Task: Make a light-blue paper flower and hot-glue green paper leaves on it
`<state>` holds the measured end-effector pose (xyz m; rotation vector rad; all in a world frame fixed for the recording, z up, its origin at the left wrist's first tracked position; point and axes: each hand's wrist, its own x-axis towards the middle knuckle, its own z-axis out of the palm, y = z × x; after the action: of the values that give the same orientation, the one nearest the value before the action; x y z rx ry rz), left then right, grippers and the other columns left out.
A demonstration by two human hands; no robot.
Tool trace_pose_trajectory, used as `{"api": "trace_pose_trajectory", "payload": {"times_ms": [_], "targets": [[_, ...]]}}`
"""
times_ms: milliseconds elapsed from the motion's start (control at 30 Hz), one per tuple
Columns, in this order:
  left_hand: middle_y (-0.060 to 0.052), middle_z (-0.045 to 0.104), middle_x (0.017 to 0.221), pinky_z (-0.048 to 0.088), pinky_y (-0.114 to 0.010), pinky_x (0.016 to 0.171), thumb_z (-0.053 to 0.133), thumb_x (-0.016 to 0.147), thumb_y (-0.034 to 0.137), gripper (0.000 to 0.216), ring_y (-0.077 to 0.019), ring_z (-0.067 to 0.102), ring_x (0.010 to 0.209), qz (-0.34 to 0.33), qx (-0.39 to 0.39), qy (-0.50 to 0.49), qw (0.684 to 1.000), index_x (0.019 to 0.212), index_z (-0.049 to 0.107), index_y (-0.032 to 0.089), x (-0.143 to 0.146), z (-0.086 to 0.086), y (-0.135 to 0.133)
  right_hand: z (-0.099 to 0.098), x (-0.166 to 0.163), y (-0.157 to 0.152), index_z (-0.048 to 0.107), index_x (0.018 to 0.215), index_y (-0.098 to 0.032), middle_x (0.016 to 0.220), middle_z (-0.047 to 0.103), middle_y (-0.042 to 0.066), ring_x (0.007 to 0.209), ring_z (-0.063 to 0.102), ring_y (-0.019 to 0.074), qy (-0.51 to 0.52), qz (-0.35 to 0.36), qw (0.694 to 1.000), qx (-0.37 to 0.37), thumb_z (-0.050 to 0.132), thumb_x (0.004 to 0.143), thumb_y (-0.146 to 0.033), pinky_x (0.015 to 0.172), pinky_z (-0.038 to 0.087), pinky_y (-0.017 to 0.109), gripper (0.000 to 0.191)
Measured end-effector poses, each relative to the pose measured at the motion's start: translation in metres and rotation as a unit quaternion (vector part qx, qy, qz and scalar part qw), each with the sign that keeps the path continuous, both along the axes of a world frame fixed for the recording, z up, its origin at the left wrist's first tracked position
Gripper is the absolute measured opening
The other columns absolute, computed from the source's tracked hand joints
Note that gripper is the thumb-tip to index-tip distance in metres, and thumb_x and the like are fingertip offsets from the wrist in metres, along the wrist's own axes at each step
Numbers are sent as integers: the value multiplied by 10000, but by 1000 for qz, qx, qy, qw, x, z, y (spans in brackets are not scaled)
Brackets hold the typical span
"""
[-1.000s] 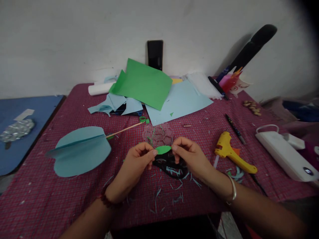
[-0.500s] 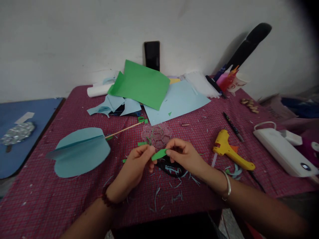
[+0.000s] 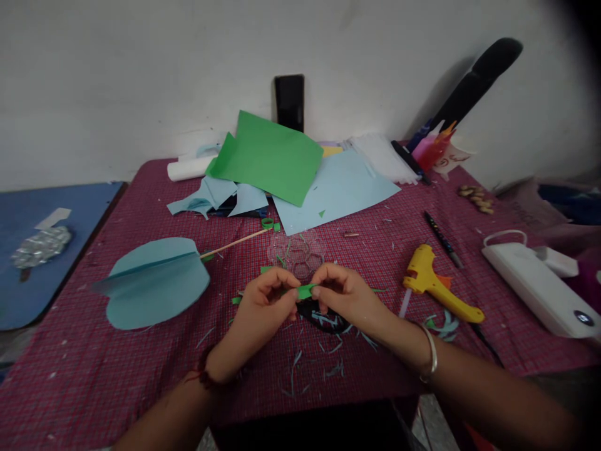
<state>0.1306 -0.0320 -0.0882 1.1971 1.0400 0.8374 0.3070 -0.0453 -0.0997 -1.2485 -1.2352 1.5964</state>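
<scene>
Green paper piece (image 3: 305, 292) is held between both hands above the counter (image 3: 164, 369), toward the middle of its front edge. The left hand (image 3: 267, 302) and right hand (image 3: 350, 295) each pinch one end between the fingers; the step in hand seems to be bending or shaping it, and the next move calls for a light, even grip. Leftward there is some room before the blue paper shape (image 3: 159, 285); rightward, the yellow glue gun (image 3: 426, 283) limits movement.

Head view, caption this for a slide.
Left hand and right hand pinch a green paper piece; a yellow glue gun lies nearby.
</scene>
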Motion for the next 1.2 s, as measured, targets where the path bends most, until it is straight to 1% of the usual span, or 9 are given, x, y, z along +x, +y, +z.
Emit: {"api": "trace_pose_trajectory", "payload": {"times_ms": [200, 400, 500, 667, 800, 933, 1067, 1133, 1200], "targets": [[31, 601, 590, 467, -213, 508, 669, 723, 172, 41, -88, 553, 505, -10, -53, -91, 994, 762, 663, 186, -2, -7, 1, -1, -1, 0, 532, 784, -206, 648, 558, -62, 479, 510, 62, 35, -10, 999, -5, 639, 728, -290, 500, 414, 229, 148], [-18, 669, 711, 544, -234, 565, 714, 685, 213, 87, -113, 613, 608, -10, -97, -152, 984, 757, 716, 165, -6, -2, 2, 0, 3, -1, 576, 900, -194, 788, 628, -19, 569, 592, 77, 79, 9, 997, 0, 642, 761, -273, 577, 482, 242, 173], [-29, 677, 726, 560, -250, 584, 706, 748, 289, 127, -124, 627, 624, -12, -78, -138, 987, 757, 722, 163, -8, -1, 2, 1, 5, -2, 588, 955, -185, 797, 636, -3, 583, 609, 87, 85, 17, 996, 1, 612, 831, -360, 587, 491, 248, 216], [2, 650, 652, 531, -229, 559, 706, 794, 274, 114, -105, 611, 565, -32, -19, -71, 997, 734, 695, 178, -6, -7, -1, 4, 2, -1, 555, 791, -191, 696, 601, -29, 514, 569, 73, 26, 24, 999, -17, 643, 813, -394, 508, 434, 224, 222], [21, 635, 610, 500, -207, 536, 708, 775, 241, 54, -92, 588, 533, 15, -26, -87, 996, 775, 695, 188, -7, -4, 2, 3, 1, 0, 554, 747, -196, 646, 591, -44, 482, 538, 59, 19, -11, 1000, -21, 658, 794, -362, 493, 416, 216, 201], [36, 603, 615, 464, -188, 504, 638, 806, 228, 65, -76, 545, 517, 66, -57, -173, 981, 814, 698, 203, -11, 1, 7, 0, 5, 1, 545, 742, -192, 635, 588, -53, 454, 532, 54, 121, -6, 989, -86, 714, 756, -415, 454, 419, 204, 280], [12, 657, 810, 474, -172, 573, 706, 752, 116, 191, -78, 589, 663, -4, 0, -112, 994, 895, 738, 238, -10, -2, 6, -3, 5, 0, 560, 756, -182, 614, 591, -59, 443, 520, 57, 237, 59, 954, -175, 775, 720, -427, 448, 479, 204, 328], [-8, 650, 911, 495, -189, 630, 737, 740, 121, 179, -102, 612, 774, -53, 37, -96, 993, 868, 760, 244, -8, -5, 3, -4, 3, -1, 568, 760, -178, 601, 587, -60, 439, 521, 58, 255, 83, 943, -197, 784, 717, -418, 437, 475, 196, 326], [-15, 640, 941, 504, -203, 667, 746, 749, 140, 118, -111, 615, 810, -70, 59, -98, 991, 810, 769, 238, -6, -6, 1, -3, 3, -2, 577, 787, -177, 610, 582, -57, 439, 519, 61, 252, 101, 941, -203, 763, 738, -430, 442, 473, 204, 317]]}}
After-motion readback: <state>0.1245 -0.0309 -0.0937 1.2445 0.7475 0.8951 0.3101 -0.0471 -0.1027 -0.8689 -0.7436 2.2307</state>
